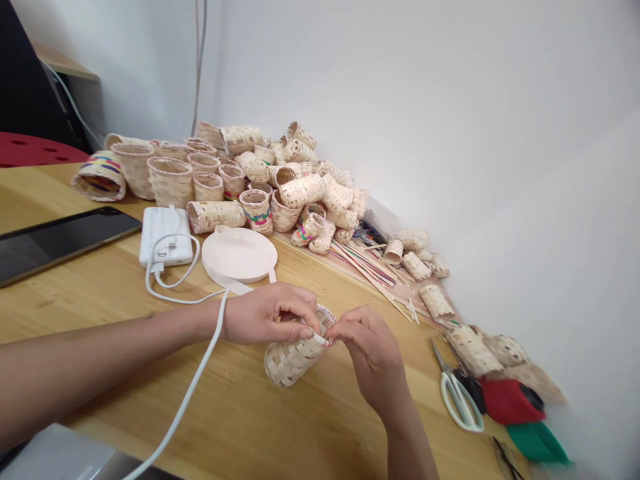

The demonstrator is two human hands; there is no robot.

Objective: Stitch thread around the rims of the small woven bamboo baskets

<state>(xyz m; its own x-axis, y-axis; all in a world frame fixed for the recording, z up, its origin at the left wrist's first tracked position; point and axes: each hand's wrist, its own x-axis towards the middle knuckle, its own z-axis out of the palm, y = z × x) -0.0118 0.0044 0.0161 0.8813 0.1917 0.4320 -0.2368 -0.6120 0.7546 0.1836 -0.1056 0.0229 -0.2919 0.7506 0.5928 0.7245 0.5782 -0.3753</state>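
A small woven basket (291, 361) lies tilted above the wooden table, its open rim toward the upper right. My left hand (273, 313) pinches the basket's rim, where a white strip runs along the edge. On the rim's right side, my right hand (367, 343) has its thumb and fingers pressed together at the red-and-white edging; any thread or end between them is too small to make out. A roll of pale flat ribbon (240, 253) lies just beyond my left hand, with a length trailing from it toward that hand.
Many woven baskets (171, 181) are piled at the back. A phone (65, 240), a white power bank (165, 235) and a cable (193, 380) are on the left. White-handled scissors (460, 401), a red roll (507, 401) and a green roll (537, 441) lie right.
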